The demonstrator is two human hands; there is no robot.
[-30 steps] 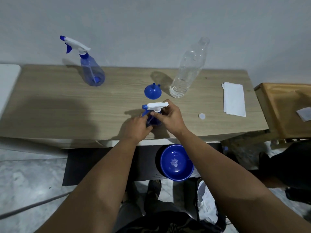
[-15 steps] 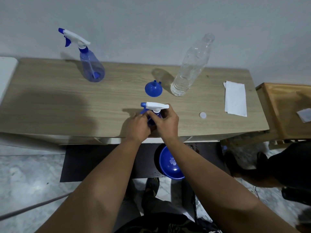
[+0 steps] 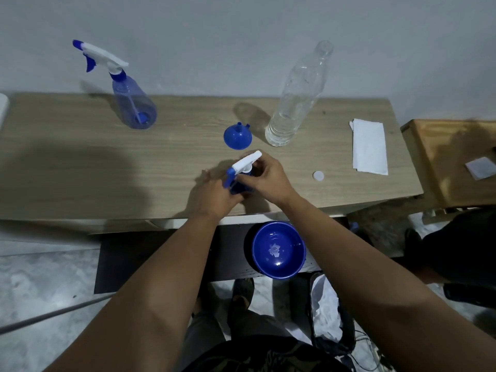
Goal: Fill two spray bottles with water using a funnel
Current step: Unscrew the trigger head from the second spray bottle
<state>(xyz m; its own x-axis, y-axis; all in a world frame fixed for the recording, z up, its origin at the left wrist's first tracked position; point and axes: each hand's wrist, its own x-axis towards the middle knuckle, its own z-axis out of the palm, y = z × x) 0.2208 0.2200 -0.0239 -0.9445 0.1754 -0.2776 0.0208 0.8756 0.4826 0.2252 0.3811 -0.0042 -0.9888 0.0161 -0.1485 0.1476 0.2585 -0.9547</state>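
Head view: near spray bottle [image 3: 239, 178] stands at the table's [image 3: 80, 167] front edge, body mostly hidden by both hands. Left hand [image 3: 214, 196] wraps the bottle body; right hand [image 3: 268, 177] pinches the collar under the white trigger head. Versus half a second ago the head has turned: nozzle was pointing left, flat, now it angles down-left toward the person. Second spray bottle [image 3: 134, 108] back left, funnel [image 3: 237, 135] upside down mid-table, clear water bottle [image 3: 295, 103] just right of it, white cap [image 3: 318, 175] and folded napkin [image 3: 369, 150] to the right, all unmoved. Blue bowl [image 3: 278, 251] below the table edge.
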